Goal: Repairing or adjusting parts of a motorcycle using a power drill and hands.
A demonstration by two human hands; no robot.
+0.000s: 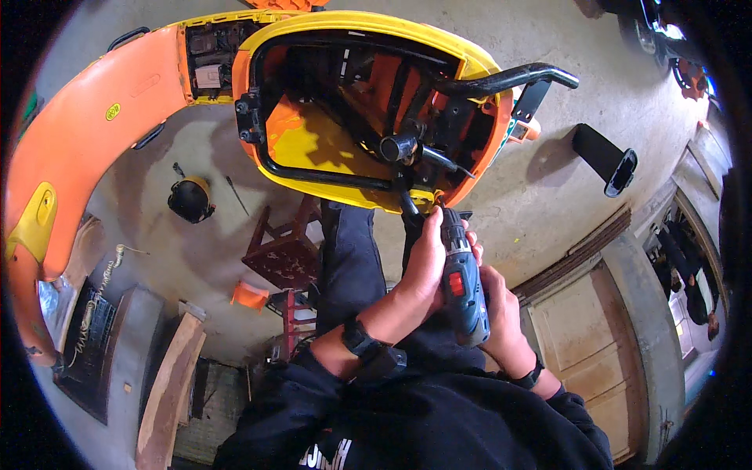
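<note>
Just below the yellow and orange vehicle shell [313,149], you are gripping a blue-grey power drill [462,282] with both hands.

Your left hand [427,258] is wrapping closed around the drill's upper body, near the shell's lower rim, while your right hand [497,301] is clasping the handle from the other side, fingers curled tight. The drill's nose is pointing up at the black tubing [407,149] inside the shell. Left of the shell's lower rim, a dark red stool [282,254] is standing on the concrete floor [540,196].
</note>
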